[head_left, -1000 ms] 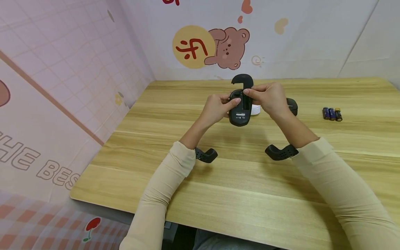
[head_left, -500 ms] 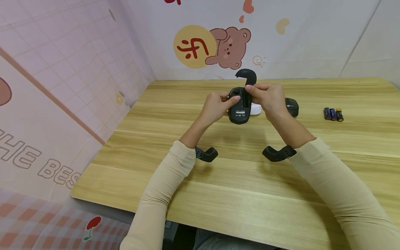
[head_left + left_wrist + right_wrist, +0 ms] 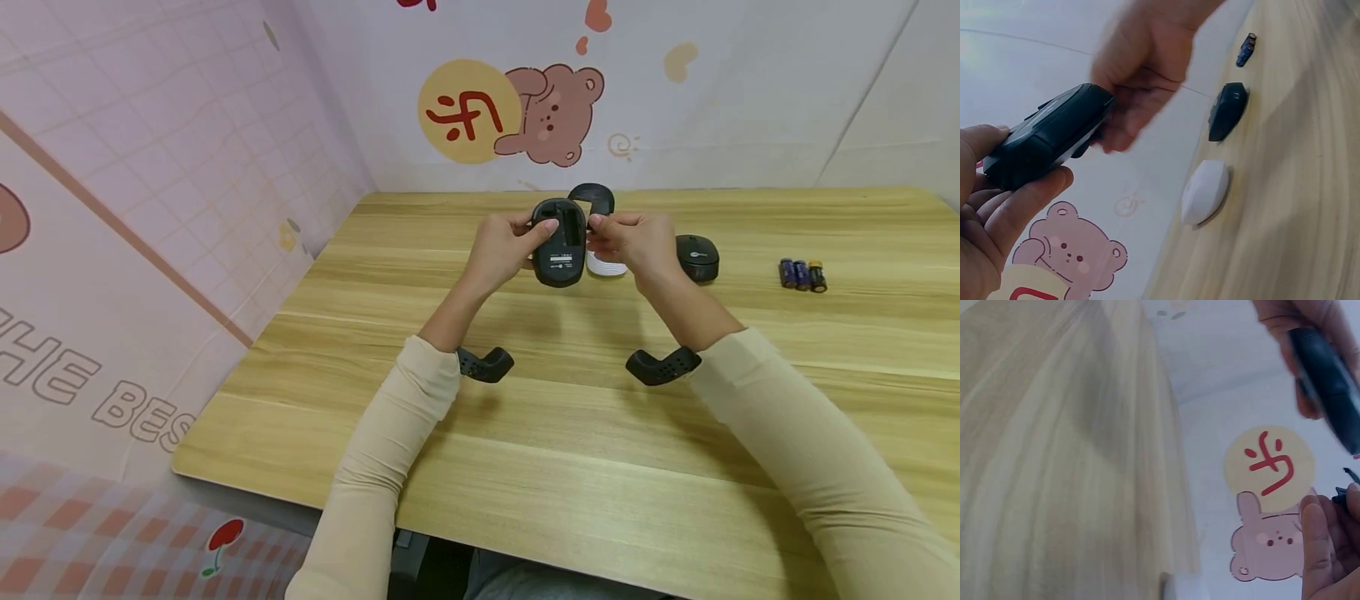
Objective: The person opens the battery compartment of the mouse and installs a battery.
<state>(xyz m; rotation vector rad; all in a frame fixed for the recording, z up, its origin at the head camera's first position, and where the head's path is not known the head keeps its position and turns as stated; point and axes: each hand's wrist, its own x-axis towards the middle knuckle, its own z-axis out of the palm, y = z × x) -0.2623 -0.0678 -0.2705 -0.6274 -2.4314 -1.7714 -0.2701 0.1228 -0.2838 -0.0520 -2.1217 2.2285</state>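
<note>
My left hand grips a black computer mouse above the table, its underside with label and uncovered battery slot facing me. The thumb lies on the underside and fingers support the other side in the left wrist view, where the mouse is seen edge-on. To its right, my right hand pinches a black hook-shaped mouse cover, apart from the mouse. Below the right hand a white mouse is partly hidden. In the right wrist view, the right fingers hold the cover, mostly out of frame.
Another black mouse sits on the wooden table to the right of my right hand. Three batteries lie side by side farther right. A printed wall covering stands behind the table's far edge.
The cover has come away from the mouse and shifted slightly to the right. My left hand has moved the mouse left and a little up.
</note>
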